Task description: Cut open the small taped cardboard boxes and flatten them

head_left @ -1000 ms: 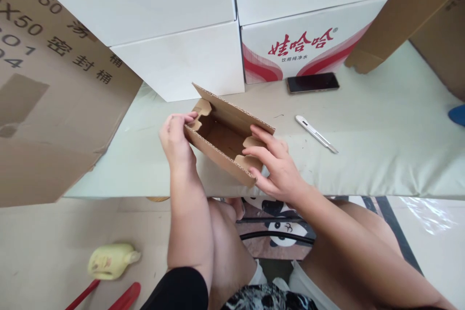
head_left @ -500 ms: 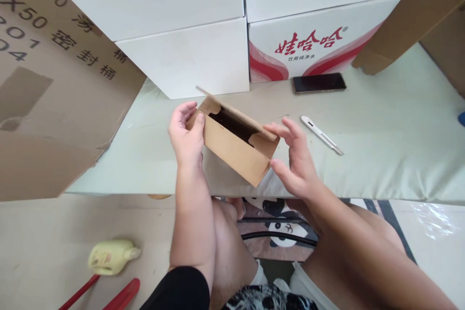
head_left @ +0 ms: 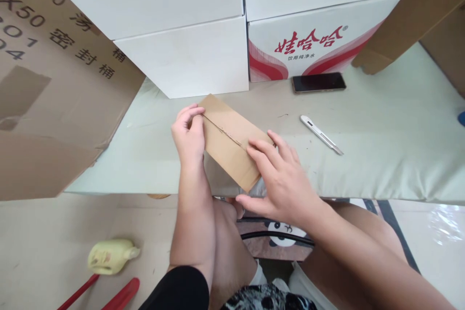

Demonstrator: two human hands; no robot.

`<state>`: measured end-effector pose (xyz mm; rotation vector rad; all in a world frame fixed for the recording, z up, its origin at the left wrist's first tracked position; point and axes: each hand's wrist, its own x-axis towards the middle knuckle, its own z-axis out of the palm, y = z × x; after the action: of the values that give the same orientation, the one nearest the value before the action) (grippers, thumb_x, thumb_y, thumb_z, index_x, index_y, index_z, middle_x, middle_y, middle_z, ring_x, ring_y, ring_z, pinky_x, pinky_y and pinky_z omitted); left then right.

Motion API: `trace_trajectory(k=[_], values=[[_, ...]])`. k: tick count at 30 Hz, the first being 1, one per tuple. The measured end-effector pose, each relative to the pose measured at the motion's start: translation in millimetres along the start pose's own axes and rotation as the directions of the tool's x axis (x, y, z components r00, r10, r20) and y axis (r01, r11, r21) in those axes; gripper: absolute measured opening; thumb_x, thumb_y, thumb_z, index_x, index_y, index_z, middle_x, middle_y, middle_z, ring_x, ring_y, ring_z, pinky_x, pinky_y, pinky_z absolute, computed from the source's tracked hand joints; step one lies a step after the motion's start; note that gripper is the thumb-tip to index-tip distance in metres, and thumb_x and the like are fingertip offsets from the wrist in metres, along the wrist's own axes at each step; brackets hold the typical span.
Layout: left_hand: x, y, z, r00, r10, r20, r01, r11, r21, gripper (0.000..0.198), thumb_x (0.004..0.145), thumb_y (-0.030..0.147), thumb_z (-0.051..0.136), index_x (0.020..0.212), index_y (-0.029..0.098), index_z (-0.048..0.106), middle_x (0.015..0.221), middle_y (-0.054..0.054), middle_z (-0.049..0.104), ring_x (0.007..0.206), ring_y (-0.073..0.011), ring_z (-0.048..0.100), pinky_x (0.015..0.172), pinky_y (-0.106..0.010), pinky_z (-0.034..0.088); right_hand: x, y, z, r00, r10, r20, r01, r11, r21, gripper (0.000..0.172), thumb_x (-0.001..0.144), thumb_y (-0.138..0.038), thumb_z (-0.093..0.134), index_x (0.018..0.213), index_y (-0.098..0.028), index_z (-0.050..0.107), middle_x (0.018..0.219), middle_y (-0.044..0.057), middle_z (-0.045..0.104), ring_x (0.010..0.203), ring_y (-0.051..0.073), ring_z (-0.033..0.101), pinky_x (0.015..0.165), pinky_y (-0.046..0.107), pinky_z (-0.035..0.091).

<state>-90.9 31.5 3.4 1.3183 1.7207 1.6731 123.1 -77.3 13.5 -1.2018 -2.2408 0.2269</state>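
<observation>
A small brown cardboard box (head_left: pixel 227 152) is held slantwise over the front of the cloth-covered surface, its lid flap folded down so the inside is hidden. A slightly ragged seam runs along the top, between the flap and the near side. My left hand (head_left: pixel 189 133) grips the box's left end, thumb on the near side and fingers at the corner. With fingers spread, my right hand (head_left: pixel 279 172) rests its fingertips on the flap near the right end; the thumb is stretched out below the box. A white utility knife (head_left: pixel 320 134) lies to the right.
White boxes (head_left: pixel 203 58) and a red-and-white printed carton (head_left: pixel 316 48) stand along the back. A black phone (head_left: pixel 319 83) lies before the carton. A large brown carton (head_left: pixel 54 106) stands at left. On the floor are a pale yellow bottle (head_left: pixel 111 256) and a red-handled object (head_left: pixel 121 294).
The box's lid flap has gone from raised to folded down, covering the opening. My right hand has moved left from the right end onto the flap.
</observation>
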Motion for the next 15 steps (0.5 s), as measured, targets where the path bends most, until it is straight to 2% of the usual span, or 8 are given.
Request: trace_trajectory(k=[2, 5, 8, 12, 15], values=[[-1.8, 2.9, 1.0, 1.000, 0.021, 0.001, -0.021, 1.000, 0.019, 0.022, 0.080, 0.015, 0.059, 0.080, 0.022, 0.080, 0.114, -0.006, 0.076, 0.116, -0.0242, 0.069, 0.108, -0.041, 0.052, -1.4, -10.5, -1.5, 0.999, 0.024, 0.038, -0.019, 0.994, -0.107, 0.091, 0.082, -0.061, 0.070, 0.148, -0.003, 0.046, 0.149, 0.024, 0.055, 0.146, 0.053, 0.033, 0.108, 0.069, 0.044], [-4.6, 7.7, 2.5, 1.000, 0.028, 0.011, -0.029, 0.998, 0.050, 0.022, 0.081, 0.014, 0.057, 0.082, 0.020, 0.079, 0.119, -0.008, 0.075, 0.119, -0.0242, 0.068, 0.108, -0.039, 0.052, -2.5, -14.6, 0.2, 0.997, 0.044, 0.057, -0.034, 0.985, -0.171, 0.079, 0.085, -0.047, 0.070, 0.151, -0.010, 0.046, 0.154, 0.021, 0.051, 0.147, 0.054, 0.029, 0.104, 0.066, 0.048], [-6.6, 9.5, 4.3, 1.000, 0.001, 0.014, -0.001, 0.999, 0.047, 0.022, 0.081, 0.013, 0.058, 0.090, 0.021, 0.077, 0.120, -0.006, 0.073, 0.119, -0.0231, 0.067, 0.107, -0.036, 0.052, -2.4, -10.1, 2.9, 0.999, 0.045, 0.012, -0.043, 0.991, -0.130, 0.071, 0.086, -0.044, 0.069, 0.149, -0.018, 0.049, 0.151, 0.017, 0.052, 0.146, 0.052, 0.031, 0.106, 0.065, 0.049], [-7.9, 8.4, 5.9, 0.997, -0.079, 0.005, 0.079, 0.997, 0.021, 0.026, 0.083, 0.019, 0.061, 0.107, 0.024, 0.070, 0.105, -0.002, 0.075, 0.095, -0.0200, 0.071, 0.087, -0.033, 0.057, -1.7, -5.7, 4.2, 0.998, 0.052, -0.038, -0.055, 0.994, -0.093, 0.072, 0.087, -0.047, 0.067, 0.149, -0.016, 0.047, 0.148, 0.017, 0.054, 0.144, 0.049, 0.034, 0.110, 0.066, 0.047], [-8.2, 8.5, 5.7, 0.997, -0.073, -0.027, 0.074, 0.997, 0.023, 0.021, 0.083, 0.021, 0.063, 0.104, 0.022, 0.069, 0.106, -0.004, 0.075, 0.097, -0.0191, 0.070, 0.087, -0.032, 0.055, -1.6, -5.7, 5.0, 0.997, 0.055, -0.050, -0.059, 0.995, -0.081, 0.072, 0.086, -0.047, 0.068, 0.148, -0.016, 0.047, 0.148, 0.018, 0.054, 0.144, 0.049, 0.034, 0.110, 0.066, 0.048]])
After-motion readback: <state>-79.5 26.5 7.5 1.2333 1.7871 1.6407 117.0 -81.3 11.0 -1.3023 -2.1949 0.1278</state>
